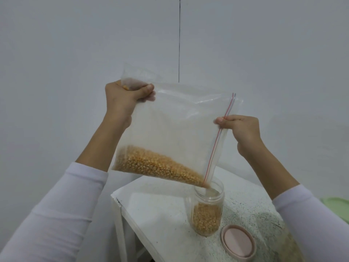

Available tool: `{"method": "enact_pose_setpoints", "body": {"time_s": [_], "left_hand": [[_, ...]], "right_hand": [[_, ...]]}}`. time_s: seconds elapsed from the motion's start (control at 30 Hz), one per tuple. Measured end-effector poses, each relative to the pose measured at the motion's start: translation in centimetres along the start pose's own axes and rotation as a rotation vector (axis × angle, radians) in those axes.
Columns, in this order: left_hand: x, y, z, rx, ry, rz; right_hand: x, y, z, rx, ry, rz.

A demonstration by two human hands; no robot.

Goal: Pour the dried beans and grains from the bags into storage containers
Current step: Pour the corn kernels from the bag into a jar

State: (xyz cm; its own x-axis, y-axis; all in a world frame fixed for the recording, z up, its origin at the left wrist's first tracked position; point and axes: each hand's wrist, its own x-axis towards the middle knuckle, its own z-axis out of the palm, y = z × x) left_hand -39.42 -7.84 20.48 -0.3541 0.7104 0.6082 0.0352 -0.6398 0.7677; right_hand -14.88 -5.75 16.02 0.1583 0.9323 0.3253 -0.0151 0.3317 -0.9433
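Left hand grips the bag corner high; right hand pinches the zip edge. Keep the low corner inside the jar mouth; raise the left slowly.

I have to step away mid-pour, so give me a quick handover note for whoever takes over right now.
Left hand grips the zip bag by its raised bottom corner.
Right hand pinches the zip edge.
The bag's low corner sits in the mouth of the clear jar on the white table.
Done: jar about half full of yellow kernels.
Left: pour out the kernels in the bag, then fit the pink lid lying beside the jar.
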Motion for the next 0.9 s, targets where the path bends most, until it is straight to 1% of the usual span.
{"method": "enact_pose_setpoints", "body": {"time_s": [0.17, 0.3, 0.4, 0.47, 0.57, 0.73, 0.83, 0.9], "left_hand": [[0.43, -0.17, -0.09, -0.033, 0.06, -0.014], [0.34, -0.04, 0.14, -0.022, 0.02, -0.008], [0.5, 0.0, 0.11, -0.003, 0.033, 0.0], [0.55, -0.13, 0.06, -0.012, 0.049, -0.011], [0.38, -0.19, 0.33, -0.018, 0.022, -0.013], [0.48, -0.42, 0.28, -0.012, 0.046, -0.029], [0.32, -0.35, 0.56, 0.009, 0.006, -0.02], [0.33, -0.17, 0.7, 0.032, -0.011, -0.005]], "right_hand": [[-0.23, -0.08, -0.01, -0.02, -0.065, -0.013], [-0.19, 0.23, -0.26, -0.009, -0.035, -0.004], [-0.2, 0.31, -0.26, -0.013, -0.08, 0.007], [0.04, 0.1, -0.34, -0.007, -0.071, 0.004], [0.39, 0.06, -0.46, 0.008, -0.03, 0.002], [0.16, 0.31, -0.46, -0.016, -0.074, 0.009], [0.43, 0.5, -0.58, -0.015, -0.025, 0.016], [0.51, 0.69, -0.62, -0.018, -0.029, 0.012]]}}
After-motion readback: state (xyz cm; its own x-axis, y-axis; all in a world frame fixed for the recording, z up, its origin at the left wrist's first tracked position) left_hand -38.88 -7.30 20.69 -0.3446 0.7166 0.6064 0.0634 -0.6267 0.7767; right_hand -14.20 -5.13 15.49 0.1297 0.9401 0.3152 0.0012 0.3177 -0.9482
